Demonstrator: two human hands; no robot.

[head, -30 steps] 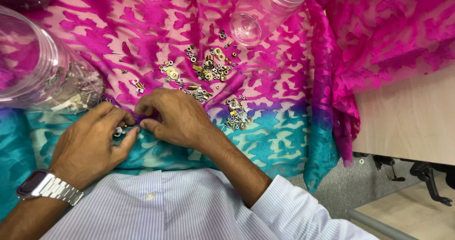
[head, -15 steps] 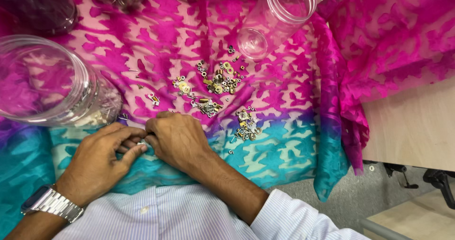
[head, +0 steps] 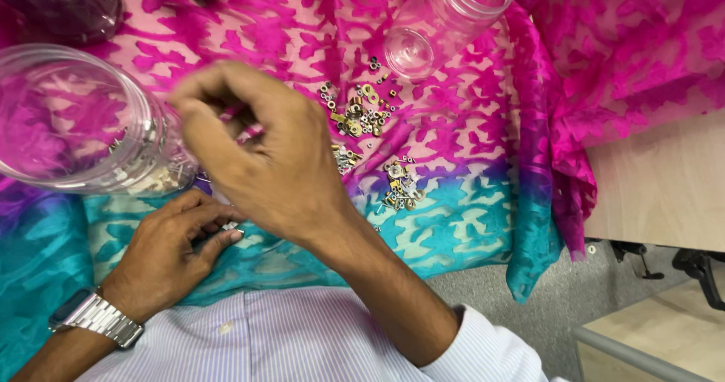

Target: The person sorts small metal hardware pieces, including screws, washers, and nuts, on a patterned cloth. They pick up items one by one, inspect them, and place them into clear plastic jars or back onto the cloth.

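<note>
My right hand (head: 260, 152) is raised above the pink and teal patterned cloth (head: 468, 201), fingers pinched together close to the mouth of a clear plastic jar (head: 75, 121) lying at the left. Whatever the fingertips hold is too small to see. My left hand (head: 170, 250), with a metal watch on the wrist, rests on the cloth near my body with a small metal piece under its fingertips. Small heaps of metal washers and nuts (head: 359, 114) and a second heap of metal bits (head: 400, 186) lie on the cloth to the right of my hands.
A second clear jar (head: 445, 16) lies on its side at the top, mouth toward the heaps. A dark jar (head: 60, 4) stands at top left. The cloth hangs over the wooden table edge (head: 657, 193) at right; a grey floor and chair base lie below.
My right hand has lifted off the cloth and swung up and left toward the mouth of the clear jar. My left hand has stayed on the cloth.
</note>
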